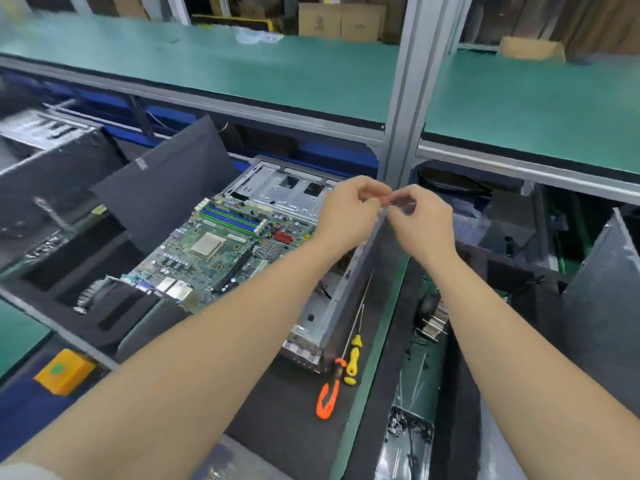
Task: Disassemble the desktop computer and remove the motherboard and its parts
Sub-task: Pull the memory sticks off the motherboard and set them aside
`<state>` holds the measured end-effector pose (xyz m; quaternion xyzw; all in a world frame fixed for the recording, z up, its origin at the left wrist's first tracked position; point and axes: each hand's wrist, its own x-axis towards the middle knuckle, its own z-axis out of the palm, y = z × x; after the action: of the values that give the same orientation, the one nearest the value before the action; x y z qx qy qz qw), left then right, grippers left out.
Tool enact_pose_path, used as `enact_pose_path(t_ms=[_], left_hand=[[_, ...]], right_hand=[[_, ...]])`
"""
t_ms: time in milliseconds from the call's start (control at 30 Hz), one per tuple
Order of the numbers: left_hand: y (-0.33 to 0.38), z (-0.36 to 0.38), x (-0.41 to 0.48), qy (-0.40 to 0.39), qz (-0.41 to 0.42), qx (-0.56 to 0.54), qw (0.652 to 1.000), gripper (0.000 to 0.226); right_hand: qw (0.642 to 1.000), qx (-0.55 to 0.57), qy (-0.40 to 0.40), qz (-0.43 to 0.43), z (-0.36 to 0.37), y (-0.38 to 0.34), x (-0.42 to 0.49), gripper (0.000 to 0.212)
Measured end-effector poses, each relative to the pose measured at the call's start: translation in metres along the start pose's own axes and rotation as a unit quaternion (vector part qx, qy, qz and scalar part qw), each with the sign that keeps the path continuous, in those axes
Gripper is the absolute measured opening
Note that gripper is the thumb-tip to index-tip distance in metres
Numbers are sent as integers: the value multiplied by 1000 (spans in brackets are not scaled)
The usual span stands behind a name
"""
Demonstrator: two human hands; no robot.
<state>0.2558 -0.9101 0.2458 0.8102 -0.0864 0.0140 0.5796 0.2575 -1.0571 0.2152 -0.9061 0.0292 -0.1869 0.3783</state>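
1. Motherboard point(221, 251) lies flat, down and to the left of the fingers, well apart from them. It is green, with blue and green slots and a square silver chip.
2. Computer case point(294, 199) sits right under the fingers. It is an open grey metal shell, and the board lies at its left side.
3. Left hand point(349, 206) and right hand point(424, 221) are held up over the case, close together. Their fingertips meet.
4. Both hands have curled fingers that pinch a small thing point(389, 199) between them. It is too blurry to tell what it is.
5. Yellow screwdriver point(354, 355) and orange screwdriver point(327, 396) lie on the dark mat far below the fingers, near the case's close corner.
6. Tray point(426, 445) with little black screws sits even lower, a bit to the right of the fingers.
7. Black panel point(166, 188) leans tilted, off to the left of the fingers.
8. Green shelf point(242, 64) runs across, high above the fingers.
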Motion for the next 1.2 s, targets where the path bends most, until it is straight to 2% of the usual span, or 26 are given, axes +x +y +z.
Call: enact_pose_path(t_ms=[167,333,433,567,733,867,967,1067,1200], left_hand=[[-18,-103,0,49,-27,29,998,34],[-52,-190,1,95,-57,52,992,32],[-77,-231,9,105,-64,105,987,29],[-112,-273,26,110,-56,180,976,27],[-148,-297,50,88,-71,203,973,23],[-164,-298,59,34,-79,196,977,20],[-169,-293,59,33,-93,167,981,20],[-169,-288,57,45,-106,131,985,30],[-164,-286,60,24,-83,175,981,49]], right_hand=[[996,39,-64,-47,42,-74,0,10],[992,34,-112,-48,99,-126,-6,9],[993,-1,-113,-27,133,-149,-10,13],[993,-28,-102,53,170,-163,-13,17],[988,-78,-34,132,194,-166,-17,18],[979,-142,0,147,202,-168,-22,27],[975,-156,27,155,206,-169,-25,32],[970,-180,34,160,205,-166,-28,35],[968,-203,13,147,203,-164,-29,35]])
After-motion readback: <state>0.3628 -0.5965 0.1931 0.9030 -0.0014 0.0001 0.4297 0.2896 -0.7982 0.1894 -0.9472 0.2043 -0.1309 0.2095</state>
